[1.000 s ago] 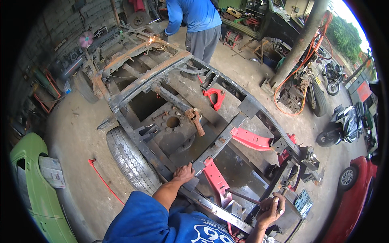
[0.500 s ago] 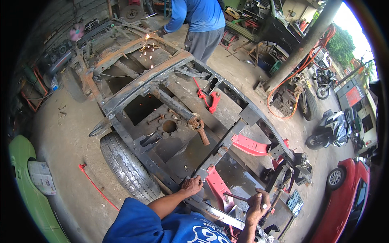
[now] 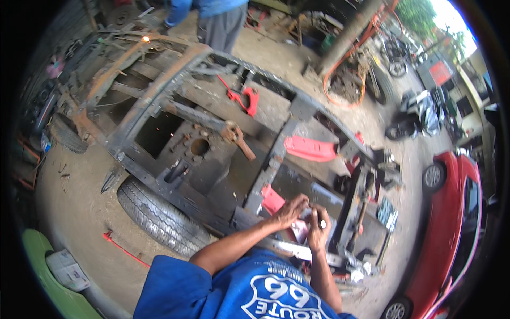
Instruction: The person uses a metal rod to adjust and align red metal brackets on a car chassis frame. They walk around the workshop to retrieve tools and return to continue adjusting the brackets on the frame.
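Note:
My left hand (image 3: 289, 212) is curled beside my right hand (image 3: 320, 228) over the near part of the dark vehicle frame (image 3: 276, 155), its fingertips closed on something too blurred to name. My right hand is closed round a metal bar with a shiny round end; most of the bar is hidden by the hands. Just beyond my hands, a red bracket (image 3: 271, 198) joins the crossmember, with another red bracket (image 3: 311, 150) farther back. A rusty jointed shaft (image 3: 239, 143) and a loose-looking red arm (image 3: 249, 101) lie within the frame. The picture is motion-blurred.
A co-worker in blue (image 3: 223, 21) stands at the far side, near sparks (image 3: 145, 39). A tyre (image 3: 154, 212) and a red rod (image 3: 127, 250) are at left, near a green panel (image 3: 40, 250). A pillar (image 3: 345, 32), motorbike (image 3: 425, 114) and red car (image 3: 446, 228) are at right.
My left hand has left the crossmember and moved right, next to my right hand. My right hand has risen and moved leftward with the bar. The whole view has shifted.

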A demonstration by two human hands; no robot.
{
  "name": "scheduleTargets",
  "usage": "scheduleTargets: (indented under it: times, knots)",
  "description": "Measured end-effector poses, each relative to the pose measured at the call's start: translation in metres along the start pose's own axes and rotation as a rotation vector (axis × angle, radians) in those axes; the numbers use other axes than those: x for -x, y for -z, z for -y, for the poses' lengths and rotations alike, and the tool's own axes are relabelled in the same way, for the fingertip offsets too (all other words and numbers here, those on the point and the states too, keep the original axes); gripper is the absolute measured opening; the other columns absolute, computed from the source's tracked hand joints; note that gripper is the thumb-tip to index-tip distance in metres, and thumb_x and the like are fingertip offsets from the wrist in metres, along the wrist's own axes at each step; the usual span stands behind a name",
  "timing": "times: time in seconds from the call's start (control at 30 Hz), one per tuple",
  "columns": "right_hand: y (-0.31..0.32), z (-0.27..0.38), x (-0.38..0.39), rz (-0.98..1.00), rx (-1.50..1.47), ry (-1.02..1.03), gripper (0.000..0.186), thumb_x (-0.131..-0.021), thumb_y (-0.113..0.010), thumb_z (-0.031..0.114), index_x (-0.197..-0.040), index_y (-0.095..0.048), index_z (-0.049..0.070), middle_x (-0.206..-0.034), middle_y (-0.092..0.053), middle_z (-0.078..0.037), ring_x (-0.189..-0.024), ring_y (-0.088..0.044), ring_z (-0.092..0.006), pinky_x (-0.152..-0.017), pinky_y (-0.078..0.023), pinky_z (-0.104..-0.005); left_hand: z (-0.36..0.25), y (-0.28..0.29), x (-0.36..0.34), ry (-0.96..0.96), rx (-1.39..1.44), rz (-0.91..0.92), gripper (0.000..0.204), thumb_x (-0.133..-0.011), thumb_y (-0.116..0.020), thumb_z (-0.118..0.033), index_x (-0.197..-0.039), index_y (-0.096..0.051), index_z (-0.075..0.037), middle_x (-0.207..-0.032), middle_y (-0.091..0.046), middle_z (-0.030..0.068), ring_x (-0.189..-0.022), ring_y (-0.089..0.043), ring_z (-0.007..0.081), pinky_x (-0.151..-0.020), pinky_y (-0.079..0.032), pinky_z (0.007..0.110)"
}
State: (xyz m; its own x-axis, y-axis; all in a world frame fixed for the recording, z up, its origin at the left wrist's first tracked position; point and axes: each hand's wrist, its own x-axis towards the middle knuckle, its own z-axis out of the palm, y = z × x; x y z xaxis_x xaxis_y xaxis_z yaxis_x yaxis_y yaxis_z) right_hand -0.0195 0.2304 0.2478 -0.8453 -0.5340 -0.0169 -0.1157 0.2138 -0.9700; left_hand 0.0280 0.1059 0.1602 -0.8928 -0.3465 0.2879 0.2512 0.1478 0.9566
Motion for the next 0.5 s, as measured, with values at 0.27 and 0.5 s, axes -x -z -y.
scheduleTargets:
  times: [0.27, 0.5]
  knots:
    - [0.017, -0.01, -0.018, 0.204, 0.112, 0.091, 0.025, -0.1, -0.056, 0.02, -0.114, -0.065, 0.001, -0.099, -0.066, -0.01, -0.094, -0.061, -0.0174, -0.086, -0.05, -0.0324, 0.047, -0.05, 0.011, 0.392, -0.019, 0.136, 0.041, -0.103, -0.045, -0.041, -0.119, -0.053, -0.005, -0.101, -0.067, 0.0109, -0.094, -0.065, 0.0191, -0.08, -0.051, 0.036]
    - [0.074, -0.041, -0.023, 0.202, 0.309, 0.145, 0.05, -0.08, -0.074, 0.012, -0.128, -0.059, 0.006, -0.115, -0.059, -0.014, -0.113, -0.059, -0.0292, -0.097, -0.048, -0.0374, 0.037, -0.052, 0.003, 0.533, 0.442, -0.216, 0.039, -0.105, -0.04, -0.044, -0.098, -0.055, -0.009, -0.064, -0.044, -0.0031, -0.059, -0.043, 0.0065, -0.059, -0.038, 0.024]
